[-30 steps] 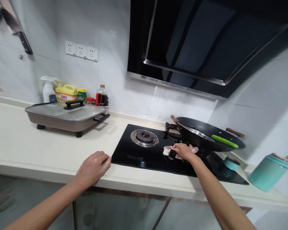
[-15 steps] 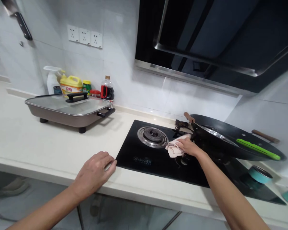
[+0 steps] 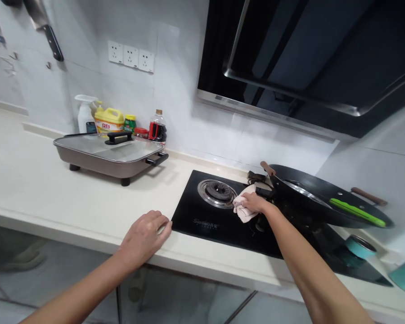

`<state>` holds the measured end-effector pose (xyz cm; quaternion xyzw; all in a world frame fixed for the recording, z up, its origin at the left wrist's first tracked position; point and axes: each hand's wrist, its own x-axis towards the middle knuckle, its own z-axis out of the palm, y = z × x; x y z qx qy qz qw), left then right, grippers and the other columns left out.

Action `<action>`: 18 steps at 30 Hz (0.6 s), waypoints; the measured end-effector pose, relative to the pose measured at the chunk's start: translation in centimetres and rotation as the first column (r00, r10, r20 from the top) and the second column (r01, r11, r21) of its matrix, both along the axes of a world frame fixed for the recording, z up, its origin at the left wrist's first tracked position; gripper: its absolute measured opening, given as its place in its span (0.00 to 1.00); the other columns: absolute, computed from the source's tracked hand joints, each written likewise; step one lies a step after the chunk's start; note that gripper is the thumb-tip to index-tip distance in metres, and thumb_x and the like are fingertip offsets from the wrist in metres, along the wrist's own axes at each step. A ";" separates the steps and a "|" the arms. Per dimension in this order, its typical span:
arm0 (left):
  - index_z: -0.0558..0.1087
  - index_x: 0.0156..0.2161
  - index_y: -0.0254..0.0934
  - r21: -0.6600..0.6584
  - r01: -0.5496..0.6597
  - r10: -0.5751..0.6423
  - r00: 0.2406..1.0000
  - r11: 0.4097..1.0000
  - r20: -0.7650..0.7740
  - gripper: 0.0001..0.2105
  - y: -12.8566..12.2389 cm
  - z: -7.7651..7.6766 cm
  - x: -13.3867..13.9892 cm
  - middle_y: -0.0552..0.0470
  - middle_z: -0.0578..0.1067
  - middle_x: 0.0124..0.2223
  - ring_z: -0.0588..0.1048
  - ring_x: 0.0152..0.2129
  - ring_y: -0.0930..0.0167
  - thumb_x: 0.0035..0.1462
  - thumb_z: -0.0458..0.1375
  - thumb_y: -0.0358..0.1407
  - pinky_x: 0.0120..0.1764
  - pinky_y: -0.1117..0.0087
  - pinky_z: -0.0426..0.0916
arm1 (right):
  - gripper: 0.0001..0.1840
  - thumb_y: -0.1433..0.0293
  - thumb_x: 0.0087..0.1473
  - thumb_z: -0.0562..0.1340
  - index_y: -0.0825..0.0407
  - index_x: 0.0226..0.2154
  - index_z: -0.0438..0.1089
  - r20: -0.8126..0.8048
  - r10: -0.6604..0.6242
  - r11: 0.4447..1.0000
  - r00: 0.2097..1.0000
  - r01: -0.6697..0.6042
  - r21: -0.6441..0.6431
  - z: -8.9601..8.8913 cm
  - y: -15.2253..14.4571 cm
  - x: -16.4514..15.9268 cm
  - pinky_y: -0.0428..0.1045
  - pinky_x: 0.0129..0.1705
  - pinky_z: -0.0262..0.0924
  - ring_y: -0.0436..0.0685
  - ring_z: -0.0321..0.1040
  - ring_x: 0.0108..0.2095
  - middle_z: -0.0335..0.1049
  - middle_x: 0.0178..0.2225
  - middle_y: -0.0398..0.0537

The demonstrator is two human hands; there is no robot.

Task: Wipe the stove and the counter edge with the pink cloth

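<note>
Far left, along the wall: a spray bottle (image 3: 84, 113), a yellow detergent jug (image 3: 113, 121) and a dark sauce bottle (image 3: 157, 127) stand behind an electric griddle (image 3: 110, 155) with its glass lid on, all parked well away from the burners. Left of centre: my left hand (image 3: 145, 236) lies flat on the desk (image 3: 50, 198) at the corner of the black cooktop (image 3: 205, 216), its grip spread and holding nothing; I judge it to be a brace for the reach. Centre: my right hand (image 3: 253, 202) has its grip closed on a pale cloth (image 3: 242, 208), pressing it onto the glass just beside the steel burner (image 3: 218, 192). The cloth lies under and ahead of the fingers, bunched toward the burner. Right: a dark wok (image 3: 324, 202) sits tilted over the far burner, a green utensil (image 3: 356, 211) inside, its near wooden handle (image 3: 267, 168) just above my right hand. A teal cup (image 3: 359, 246) stands at the cooktop's right end.
</note>
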<state>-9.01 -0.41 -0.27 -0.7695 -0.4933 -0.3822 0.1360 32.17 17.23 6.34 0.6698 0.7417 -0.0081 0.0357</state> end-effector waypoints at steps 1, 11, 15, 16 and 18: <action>0.75 0.31 0.38 0.002 -0.004 0.004 1.000 1.000 0.000 0.14 0.0 0.1 0.0 0.51 0.75 0.30 0.74 0.31 0.67 0.67 0.52 0.35 0.38 0.65 0.67 | 0.28 0.58 0.64 0.57 0.49 0.62 0.70 0.004 -0.011 1.000 1.000 0.011 -0.011 0.3 -1.0 -0.4 0.57 0.53 0.63 0.65 0.73 0.49 0.71 0.56 0.59; 0.76 0.32 0.38 -0.055 -0.058 0.056 0.998 0.997 -0.033 0.16 -0.1 0.4 0.0 0.47 0.78 0.34 0.77 0.33 0.65 0.67 0.49 0.37 0.38 0.64 0.67 | 0.24 0.50 0.64 0.55 0.47 0.50 0.73 -0.041 0.045 0.991 0.998 -0.039 0.131 0.1 -11.8 -6.9 0.65 0.58 0.52 0.67 0.69 0.50 0.66 0.54 0.57; 0.76 0.31 0.40 -0.054 -0.093 0.090 0.995 0.994 -0.041 0.16 0.2 0.4 -0.2 0.47 0.79 0.35 0.77 0.34 0.65 0.67 0.49 0.38 0.40 0.64 0.67 | 0.15 0.61 0.62 0.56 0.46 0.48 0.71 -0.094 0.095 0.976 0.991 -0.075 0.202 -1.1 -16.5 -7.0 0.56 0.53 0.54 0.60 0.69 0.47 0.66 0.52 0.50; 0.75 0.31 0.40 -0.051 -0.093 0.091 0.995 0.994 -0.040 0.16 0.3 0.3 -0.3 0.48 0.79 0.35 0.77 0.34 0.65 0.66 0.49 0.38 0.40 0.64 0.67 | 0.14 0.63 0.61 0.56 0.46 0.47 0.70 -0.127 0.108 0.973 0.986 -0.079 0.219 -1.5 -17.5 -6.4 0.54 0.51 0.54 0.58 0.68 0.47 0.66 0.51 0.48; 0.75 0.31 0.40 -0.052 -0.086 0.084 0.996 0.995 -0.040 0.16 0.4 0.3 -0.3 0.48 0.80 0.35 0.77 0.33 0.65 0.66 0.48 0.38 0.39 0.65 0.67 | 0.16 0.67 0.58 0.55 0.46 0.48 0.69 -0.216 0.122 0.965 0.969 -0.065 0.253 -2.3 -19.4 -4.6 0.52 0.49 0.54 0.57 0.67 0.47 0.67 0.50 0.46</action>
